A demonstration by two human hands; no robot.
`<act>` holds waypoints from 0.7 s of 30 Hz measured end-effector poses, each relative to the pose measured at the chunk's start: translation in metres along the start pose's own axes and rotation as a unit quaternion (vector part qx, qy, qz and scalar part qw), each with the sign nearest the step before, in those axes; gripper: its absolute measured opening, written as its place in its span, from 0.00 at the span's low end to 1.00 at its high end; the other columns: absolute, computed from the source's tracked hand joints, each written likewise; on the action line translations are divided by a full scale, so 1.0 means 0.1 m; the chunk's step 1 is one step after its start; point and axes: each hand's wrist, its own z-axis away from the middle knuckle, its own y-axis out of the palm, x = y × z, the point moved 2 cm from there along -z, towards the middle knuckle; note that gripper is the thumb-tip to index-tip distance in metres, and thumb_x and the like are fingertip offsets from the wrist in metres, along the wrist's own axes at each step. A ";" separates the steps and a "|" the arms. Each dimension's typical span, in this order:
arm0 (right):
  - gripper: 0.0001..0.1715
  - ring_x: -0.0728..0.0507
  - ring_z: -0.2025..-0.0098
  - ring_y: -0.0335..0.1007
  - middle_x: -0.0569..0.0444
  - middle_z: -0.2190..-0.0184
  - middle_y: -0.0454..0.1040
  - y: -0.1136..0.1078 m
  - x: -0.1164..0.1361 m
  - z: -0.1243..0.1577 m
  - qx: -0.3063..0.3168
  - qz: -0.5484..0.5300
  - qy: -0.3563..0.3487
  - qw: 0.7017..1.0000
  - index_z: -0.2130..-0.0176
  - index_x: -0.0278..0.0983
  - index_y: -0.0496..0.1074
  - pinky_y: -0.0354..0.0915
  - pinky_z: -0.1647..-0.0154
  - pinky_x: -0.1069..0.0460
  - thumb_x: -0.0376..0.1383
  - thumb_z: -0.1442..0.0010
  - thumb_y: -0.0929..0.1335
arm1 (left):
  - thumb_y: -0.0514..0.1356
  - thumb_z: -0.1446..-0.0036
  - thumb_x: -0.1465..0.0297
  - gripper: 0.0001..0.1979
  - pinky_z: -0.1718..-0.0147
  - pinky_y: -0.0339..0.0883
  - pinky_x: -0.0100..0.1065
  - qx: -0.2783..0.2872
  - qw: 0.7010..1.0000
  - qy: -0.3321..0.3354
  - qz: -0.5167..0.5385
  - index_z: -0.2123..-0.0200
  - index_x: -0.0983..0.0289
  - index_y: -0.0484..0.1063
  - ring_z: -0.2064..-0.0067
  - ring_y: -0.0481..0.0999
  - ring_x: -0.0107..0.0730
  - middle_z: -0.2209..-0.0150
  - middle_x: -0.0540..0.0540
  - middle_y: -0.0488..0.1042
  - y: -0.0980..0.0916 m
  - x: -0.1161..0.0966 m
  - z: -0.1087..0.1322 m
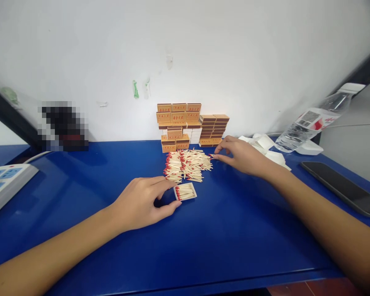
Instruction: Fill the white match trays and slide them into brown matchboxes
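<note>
A small white matchbox tray [195, 196] filled with red-tipped matches lies on the blue table. My left hand [144, 201] steadies it at its left end, thumb at the near corner and fingers at the far one. Just beyond the tray spreads a loose heap of matches [189, 164], their red heads pointing various ways. At the heap's right edge my right hand [239, 155] pinches a few matches [212, 156] between thumb and fingertips; their exact number is hard to make out. Behind the heap stand stacked orange matchboxes [179, 117] against the wall.
More matchboxes [214, 127] are piled to the right of the stack. White paper pieces [263, 142] lie past my right hand, beside a leaning plastic bottle [316, 117]. A phone [342, 187] rests at the right, a power strip [9, 181] at the left.
</note>
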 end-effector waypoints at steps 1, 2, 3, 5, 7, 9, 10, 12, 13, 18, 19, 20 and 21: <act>0.13 0.39 0.62 0.72 0.45 0.59 0.75 0.00 0.02 0.00 0.001 -0.005 0.000 1.000 0.62 0.39 0.78 0.66 0.60 0.44 0.45 0.35 0.70 | 0.64 0.34 0.62 0.13 0.73 0.63 0.32 -0.001 1.000 0.001 0.001 0.50 0.62 0.77 0.73 0.71 0.26 0.72 0.46 0.72 0.00 0.00 0.00; 0.13 0.39 0.63 0.71 0.46 0.61 0.75 -0.01 0.05 0.00 0.000 -0.011 0.000 1.000 0.63 0.39 0.78 0.65 0.61 0.44 0.45 0.34 0.70 | 0.64 0.34 0.62 0.13 0.73 0.63 0.32 -0.003 1.000 0.003 0.002 0.50 0.62 0.77 0.73 0.71 0.26 0.72 0.46 0.72 0.00 0.00 0.00; 0.12 0.40 0.64 0.70 0.47 0.63 0.75 -0.03 0.09 0.00 -0.003 -0.021 0.000 1.000 0.64 0.40 0.79 0.64 0.62 0.45 0.44 0.34 0.69 | 0.64 0.34 0.62 0.13 0.73 0.63 0.32 -0.004 1.000 0.005 0.004 0.50 0.62 0.77 0.73 0.71 0.26 0.72 0.46 0.72 0.00 0.00 -0.01; 0.12 0.42 0.67 0.68 0.50 0.67 0.75 -0.07 0.21 0.02 -0.014 -0.058 0.001 0.998 0.65 0.40 0.79 0.63 0.65 0.47 0.44 0.35 0.69 | 0.64 0.34 0.62 0.13 0.74 0.62 0.31 -0.003 1.000 0.006 0.007 0.50 0.62 0.77 0.73 0.71 0.26 0.72 0.46 0.72 0.00 -0.01 -0.01; 0.11 0.44 0.70 0.66 0.53 0.71 0.74 -0.11 0.40 0.07 -0.017 -0.126 0.002 0.992 0.65 0.41 0.78 0.60 0.69 0.48 0.44 0.35 0.70 | 0.64 0.34 0.63 0.13 0.74 0.62 0.31 -0.002 1.000 0.003 0.009 0.50 0.62 0.77 0.74 0.71 0.26 0.71 0.46 0.73 -0.01 -0.01 -0.01; 0.11 0.47 0.73 0.63 0.56 0.74 0.71 -0.13 0.65 0.14 0.005 -0.201 -0.008 0.979 0.65 0.41 0.78 0.58 0.71 0.50 0.44 0.34 0.70 | 0.64 0.34 0.63 0.13 0.74 0.62 0.31 -0.006 1.000 0.004 0.012 0.49 0.62 0.77 0.74 0.71 0.25 0.71 0.46 0.73 -0.02 -0.02 -0.01; 0.11 0.47 0.73 0.62 0.57 0.75 0.71 -0.12 0.78 0.18 0.023 -0.218 -0.023 0.975 0.65 0.41 0.78 0.57 0.71 0.50 0.44 0.34 0.70 | 0.64 0.34 0.63 0.13 0.74 0.62 0.31 -0.008 1.000 0.005 0.014 0.49 0.62 0.77 0.74 0.71 0.25 0.71 0.46 0.73 -0.02 -0.02 -0.01; 0.08 0.48 0.73 0.62 0.58 0.75 0.69 -0.09 1.03 0.24 0.044 -0.217 -0.075 0.972 0.64 0.41 0.78 0.57 0.71 0.51 0.40 0.33 0.71 | 0.65 0.35 0.64 0.13 0.74 0.62 0.31 -0.010 1.000 0.009 0.016 0.49 0.62 0.77 0.74 0.70 0.25 0.71 0.46 0.73 -0.02 -0.03 -0.01; 0.07 0.48 0.73 0.62 0.58 0.75 0.69 -0.07 1.12 0.27 0.054 -0.208 -0.098 0.972 0.64 0.41 0.78 0.57 0.70 0.52 0.39 0.33 0.71 | 0.65 0.35 0.64 0.13 0.74 0.62 0.31 -0.010 1.000 0.011 0.016 0.49 0.62 0.77 0.74 0.70 0.25 0.71 0.46 0.73 -0.02 -0.03 -0.01; 0.05 0.49 0.69 0.66 0.56 0.70 0.72 0.08 1.25 0.32 0.073 -0.169 -0.145 0.972 0.61 0.38 0.78 0.59 0.67 0.53 0.35 0.32 0.71 | 0.64 0.34 0.64 0.13 0.74 0.61 0.30 -0.015 1.000 0.017 0.012 0.50 0.63 0.77 0.74 0.71 0.26 0.71 0.46 0.73 -0.01 -0.04 -0.01; 0.05 0.48 0.68 0.66 0.56 0.69 0.73 0.10 1.24 0.32 0.075 -0.164 -0.148 0.972 0.61 0.37 0.78 0.59 0.66 0.53 0.35 0.32 0.70 | 0.64 0.34 0.64 0.13 0.74 0.62 0.30 -0.015 1.000 0.017 0.012 0.50 0.63 0.77 0.74 0.71 0.26 0.71 0.46 0.73 -0.01 -0.04 -0.01; 0.05 0.48 0.67 0.67 0.55 0.68 0.73 0.12 1.22 0.33 0.077 -0.160 -0.152 0.972 0.60 0.37 0.78 0.60 0.66 0.53 0.35 0.32 0.71 | 0.64 0.34 0.64 0.13 0.74 0.62 0.30 -0.014 1.000 0.018 0.013 0.50 0.62 0.77 0.74 0.71 0.26 0.71 0.46 0.74 -0.01 -0.04 -0.01; 0.05 0.48 0.67 0.67 0.55 0.67 0.73 0.14 1.22 0.33 0.080 -0.156 -0.157 0.972 0.60 0.36 0.78 0.60 0.66 0.53 0.35 0.32 0.70 | 0.64 0.34 0.64 0.13 0.74 0.62 0.30 -0.014 1.000 0.019 0.013 0.50 0.62 0.77 0.74 0.72 0.26 0.71 0.46 0.74 -0.01 -0.04 -0.02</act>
